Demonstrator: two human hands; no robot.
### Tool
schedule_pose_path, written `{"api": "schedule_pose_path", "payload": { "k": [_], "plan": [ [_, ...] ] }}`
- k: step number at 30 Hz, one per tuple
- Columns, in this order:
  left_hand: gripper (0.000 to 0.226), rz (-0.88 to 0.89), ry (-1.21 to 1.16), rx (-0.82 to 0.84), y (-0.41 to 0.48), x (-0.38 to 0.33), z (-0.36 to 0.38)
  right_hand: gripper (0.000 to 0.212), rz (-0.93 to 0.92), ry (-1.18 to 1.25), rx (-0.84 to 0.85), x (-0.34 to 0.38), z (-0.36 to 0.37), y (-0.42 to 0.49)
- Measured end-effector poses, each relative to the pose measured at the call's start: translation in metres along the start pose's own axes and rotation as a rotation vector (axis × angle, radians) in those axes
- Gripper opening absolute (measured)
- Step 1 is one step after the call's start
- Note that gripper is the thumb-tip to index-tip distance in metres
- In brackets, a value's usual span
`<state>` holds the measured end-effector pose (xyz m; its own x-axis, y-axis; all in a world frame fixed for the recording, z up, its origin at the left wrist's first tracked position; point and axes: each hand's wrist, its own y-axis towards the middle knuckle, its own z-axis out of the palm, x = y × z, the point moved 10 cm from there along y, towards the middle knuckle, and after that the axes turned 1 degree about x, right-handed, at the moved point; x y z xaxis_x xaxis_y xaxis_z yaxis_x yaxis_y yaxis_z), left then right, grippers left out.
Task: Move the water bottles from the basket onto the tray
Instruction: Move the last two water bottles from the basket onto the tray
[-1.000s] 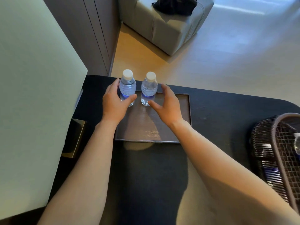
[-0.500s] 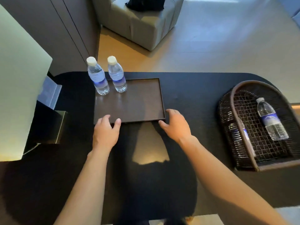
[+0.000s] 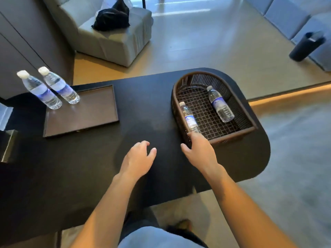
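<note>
Two clear water bottles (image 3: 40, 90) (image 3: 60, 85) with white caps stand upright at the far left corner of the brown tray (image 3: 93, 111). The dark woven basket (image 3: 180, 90) sits at the right end of the black table and holds two more bottles lying down, one along its left wall (image 3: 189, 116) and one toward the right (image 3: 220, 104). My right hand (image 3: 200, 151) is at the basket's near left corner, fingers apart, a fingertip close to the left bottle's base. My left hand (image 3: 138, 159) hovers open over the table, holding nothing.
The black table (image 3: 143, 108) has a rounded right end. A dark box (image 3: 8, 145) sits at the left edge. Beyond the table stand a grey sofa (image 3: 114, 38) with a black bag (image 3: 112, 19) and a dark cylinder (image 3: 307, 46) on the floor.
Both hands have left the two bottles on the tray and moved right across the table. My right hand has reached the basket's near corner. The view has swung right.
</note>
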<state>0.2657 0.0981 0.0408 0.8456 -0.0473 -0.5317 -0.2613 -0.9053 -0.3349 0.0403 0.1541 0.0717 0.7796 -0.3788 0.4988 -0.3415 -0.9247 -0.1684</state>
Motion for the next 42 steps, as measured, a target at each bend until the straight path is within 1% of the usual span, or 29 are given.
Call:
{"api": "schedule_pose_path", "payload": {
  "k": [4,7,9,11,14,15,18,21,24,26,28,30,32,35,38,40,42],
  "plan": [
    [0.051,0.111,0.04,0.003,0.012,-0.079,0.029,0.053,0.042,-0.02,-0.028,-0.052,-0.047,0.007],
    [0.047,0.165,0.019,0.015,0.032,-0.126,0.043,0.054,0.059,-0.031,-0.046,-0.078,-0.072,0.025],
    [0.035,0.173,-0.012,0.035,0.052,-0.151,0.054,0.052,0.077,-0.038,-0.055,-0.093,-0.084,0.043],
    [0.032,0.14,-0.008,0.065,0.076,-0.167,0.069,0.054,0.099,-0.044,-0.046,-0.106,-0.089,0.065],
    [0.04,0.029,-0.014,0.098,0.112,-0.178,0.093,0.052,0.132,-0.061,-0.029,-0.125,-0.091,0.106],
    [0.046,0.002,-0.017,0.095,0.122,-0.18,0.099,0.05,0.146,-0.059,-0.022,-0.131,-0.09,0.119],
    [0.072,-0.086,-0.026,0.094,0.15,-0.181,0.118,0.043,0.176,-0.056,0.036,-0.144,-0.081,0.16],
    [0.097,-0.202,-0.072,0.128,0.167,-0.179,0.135,0.041,0.195,-0.101,0.101,-0.158,-0.07,0.192],
    [0.104,-0.289,-0.049,0.142,0.188,-0.177,0.145,0.044,0.221,-0.135,0.143,-0.171,-0.058,0.22],
    [0.104,-0.305,0.021,0.127,0.197,-0.179,0.145,0.05,0.222,-0.217,0.125,-0.176,-0.052,0.229],
    [0.103,-0.303,0.107,0.07,0.203,-0.181,0.14,0.054,0.204,-0.279,0.071,-0.177,-0.05,0.236],
    [0.099,-0.282,0.165,0.001,0.209,-0.184,0.135,0.054,0.183,-0.278,0.014,-0.177,-0.05,0.241],
    [0.093,-0.265,0.189,-0.026,0.217,-0.184,0.133,0.053,0.178,-0.263,0.002,-0.177,-0.047,0.25],
    [0.085,-0.301,0.158,0.004,0.232,-0.178,0.135,0.056,0.194,-0.197,0.095,-0.179,-0.035,0.268],
    [0.079,-0.375,0.054,0.091,0.243,-0.164,0.146,0.06,0.247,-0.085,0.252,-0.183,-0.016,0.284],
    [0.075,-0.419,-0.027,0.17,0.246,-0.154,0.156,0.051,0.263,-0.041,0.344,-0.182,-0.003,0.289],
    [0.07,-0.433,-0.073,0.184,0.247,-0.15,0.16,0.041,0.293,0.032,0.386,-0.183,0.006,0.292]
  ]
}}
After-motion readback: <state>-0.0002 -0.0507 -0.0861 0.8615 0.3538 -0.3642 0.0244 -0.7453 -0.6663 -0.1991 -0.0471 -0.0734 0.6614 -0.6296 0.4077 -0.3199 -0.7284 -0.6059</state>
